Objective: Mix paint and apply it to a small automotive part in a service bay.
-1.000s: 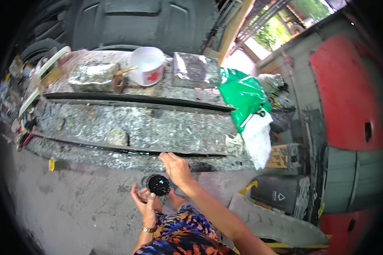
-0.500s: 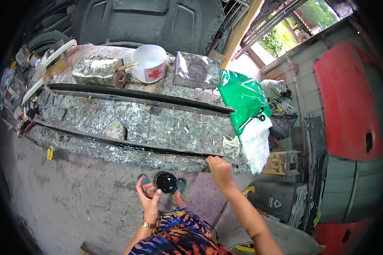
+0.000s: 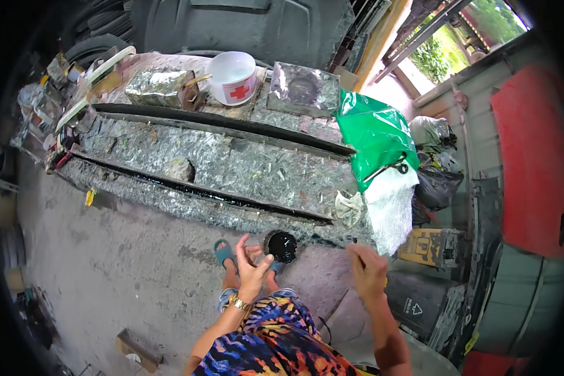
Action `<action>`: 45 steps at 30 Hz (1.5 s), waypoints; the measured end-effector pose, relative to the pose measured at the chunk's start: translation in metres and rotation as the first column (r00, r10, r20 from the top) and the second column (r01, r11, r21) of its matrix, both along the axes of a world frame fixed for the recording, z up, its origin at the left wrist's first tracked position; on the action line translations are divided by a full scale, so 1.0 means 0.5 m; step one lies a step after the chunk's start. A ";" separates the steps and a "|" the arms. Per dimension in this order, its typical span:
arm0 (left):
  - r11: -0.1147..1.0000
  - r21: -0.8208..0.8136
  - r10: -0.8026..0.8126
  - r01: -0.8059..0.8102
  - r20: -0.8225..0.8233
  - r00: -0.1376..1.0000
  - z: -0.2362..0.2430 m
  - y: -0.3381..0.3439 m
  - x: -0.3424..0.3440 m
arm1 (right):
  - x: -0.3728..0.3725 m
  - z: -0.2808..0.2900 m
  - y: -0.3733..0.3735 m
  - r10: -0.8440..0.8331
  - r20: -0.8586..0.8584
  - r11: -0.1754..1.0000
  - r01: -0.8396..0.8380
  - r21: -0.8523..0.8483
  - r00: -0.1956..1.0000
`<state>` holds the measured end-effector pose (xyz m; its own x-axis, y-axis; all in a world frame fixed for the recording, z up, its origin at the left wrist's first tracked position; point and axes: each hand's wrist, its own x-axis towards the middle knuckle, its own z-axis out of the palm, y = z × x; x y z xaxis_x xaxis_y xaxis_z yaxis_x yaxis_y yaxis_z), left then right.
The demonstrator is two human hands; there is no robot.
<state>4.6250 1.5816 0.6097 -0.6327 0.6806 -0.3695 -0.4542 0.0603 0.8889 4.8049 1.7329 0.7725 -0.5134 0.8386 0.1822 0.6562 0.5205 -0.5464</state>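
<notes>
My left hand [image 3: 252, 266], with a gold watch at the wrist, is curled against a small round container [image 3: 281, 247] full of glossy black liquid and holds it in front of the bench. My right hand [image 3: 368, 266] is closed in the air off the bench's near right edge. Something small and dark shows at its fingertips, too blurred to name. On the bench lie two long dark strips: the near strip [image 3: 200, 189] has wet, shiny black along it, and the far strip [image 3: 225, 125] runs roughly parallel behind it.
The worn bench [image 3: 250, 166] bears a stone [image 3: 180, 169], a foil-wrapped block [image 3: 160, 89], a white bucket [image 3: 233, 76], a metal box [image 3: 302, 88] and a crumpled cloth [image 3: 348, 208]. A green plastic sheet [image 3: 376, 135] with scissors [image 3: 391, 168] covers its right end. A red panel [image 3: 532, 156] stands at right.
My right hand has left the right end of the near strip and moved right, toward me. The container and my left hand have shifted right and slightly up in view as the view turned.
</notes>
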 end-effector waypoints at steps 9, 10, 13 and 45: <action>0.999 0.014 -0.033 0.033 -0.033 0.999 0.038 0.046 0.042 | -0.040 -0.106 -0.033 0.256 -0.083 0.967 -0.256 0.008 0.963; 0.999 0.021 -0.027 0.028 -0.029 0.999 0.031 0.051 0.044 | -0.022 -0.139 -0.032 -0.006 -0.168 0.949 -0.047 -0.312 0.986; 1.000 0.006 -0.029 0.029 0.001 1.000 -0.004 0.048 0.043 | 0.036 -0.192 -0.001 -0.439 -0.259 0.666 0.118 -0.737 0.861; 0.991 0.027 0.125 -0.130 0.131 0.983 -0.045 -0.075 -0.080 | -0.138 -0.183 0.062 0.192 0.263 0.972 -0.219 0.079 0.946</action>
